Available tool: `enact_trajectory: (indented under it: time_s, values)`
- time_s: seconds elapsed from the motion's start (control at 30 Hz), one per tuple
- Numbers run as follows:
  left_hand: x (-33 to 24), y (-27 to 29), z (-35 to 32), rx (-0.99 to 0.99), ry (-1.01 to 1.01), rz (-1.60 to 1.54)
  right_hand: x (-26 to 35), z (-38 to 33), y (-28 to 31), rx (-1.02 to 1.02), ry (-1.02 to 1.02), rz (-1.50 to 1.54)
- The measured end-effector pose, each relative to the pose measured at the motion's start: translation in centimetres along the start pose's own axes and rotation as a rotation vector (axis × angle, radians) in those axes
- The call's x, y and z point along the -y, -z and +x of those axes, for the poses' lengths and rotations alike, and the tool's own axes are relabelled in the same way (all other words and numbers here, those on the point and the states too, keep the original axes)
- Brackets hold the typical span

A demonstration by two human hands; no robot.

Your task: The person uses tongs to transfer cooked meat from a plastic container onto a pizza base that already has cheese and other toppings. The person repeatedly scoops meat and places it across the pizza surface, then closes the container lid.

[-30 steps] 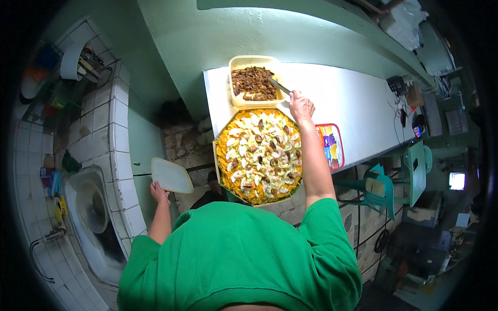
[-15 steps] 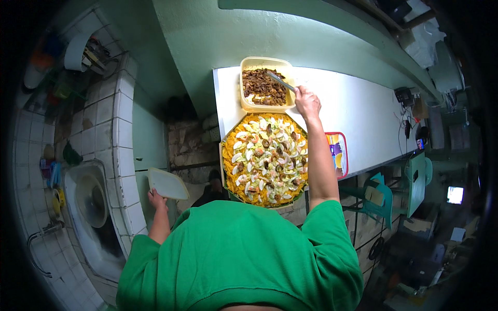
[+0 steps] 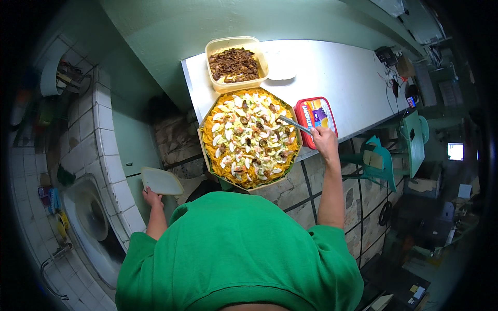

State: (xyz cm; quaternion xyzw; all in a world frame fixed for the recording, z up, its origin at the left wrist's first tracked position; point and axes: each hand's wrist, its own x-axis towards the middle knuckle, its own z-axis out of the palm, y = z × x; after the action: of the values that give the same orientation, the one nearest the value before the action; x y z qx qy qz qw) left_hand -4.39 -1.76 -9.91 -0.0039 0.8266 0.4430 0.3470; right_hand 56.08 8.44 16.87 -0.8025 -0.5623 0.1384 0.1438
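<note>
My right hand (image 3: 325,142) grips metal tongs (image 3: 294,124), their tips low over the right part of a big octagonal tray (image 3: 206,161). Yellow-orange noodles (image 3: 207,136) fill that tray, topped with egg slices, shrimp, chopped greens and dark brown pieces. Whether the tips hold a piece is too small to tell. Touching the tray's far side is a pale yellow plastic container (image 3: 239,87) with dark brown cooked strips (image 3: 233,63) in it. Down at my left side, away from the table, my left hand (image 3: 152,197) holds a whitish translucent lid (image 3: 162,181) by its edge.
A red-rimmed plastic tub (image 3: 315,106) sits right of the tray on the white table (image 3: 353,88), a white dish (image 3: 281,73) behind it. To the left are a tiled counter (image 3: 111,155) and sink (image 3: 93,207). A teal chair (image 3: 377,160) stands at right.
My right hand and the tongs have come from the brown strips in the container to the noodle tray. The view has shifted, uncovering the red tub and white dish. My left hand still holds the lid.
</note>
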Motion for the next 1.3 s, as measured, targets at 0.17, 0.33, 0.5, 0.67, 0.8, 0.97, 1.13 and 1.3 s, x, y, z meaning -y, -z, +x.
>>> enact_trajectory:
  time_s: [0.17,0.33,0.5,0.67,0.8,0.97,1.13,1.3]
  values:
    - [-0.4,-0.8,-0.2,0.087,-0.031,-0.052,-0.3,-0.3,-0.5,-0.026,-0.006,-0.063]
    - [-0.8,-0.9,-0.8,0.094,-0.012,-0.065,0.9,2.9,2.0,-0.180,0.051,0.097]
    - [-0.8,-0.9,-0.9,0.072,-0.013,-0.094,6.7,10.5,-3.6,-0.342,0.207,0.194]
    - [-0.9,-0.9,-0.6,0.037,0.004,-0.124,11.9,17.2,-9.7,-0.231,0.220,-0.189]
    - [-0.7,-0.1,0.3,0.016,0.041,-0.126,15.1,21.1,-12.3,-0.228,0.285,-0.291]
    - [0.7,0.9,2.0,0.024,0.050,-0.240,15.7,22.6,-11.2,-0.156,0.213,-0.325]
    - [0.9,1.0,3.3,0.005,0.105,-0.192,16.6,22.6,-10.7,-0.217,0.269,-0.368]
    - [0.4,0.6,3.6,0.035,0.086,-0.229,19.2,23.2,-11.4,-0.102,0.252,-0.321]
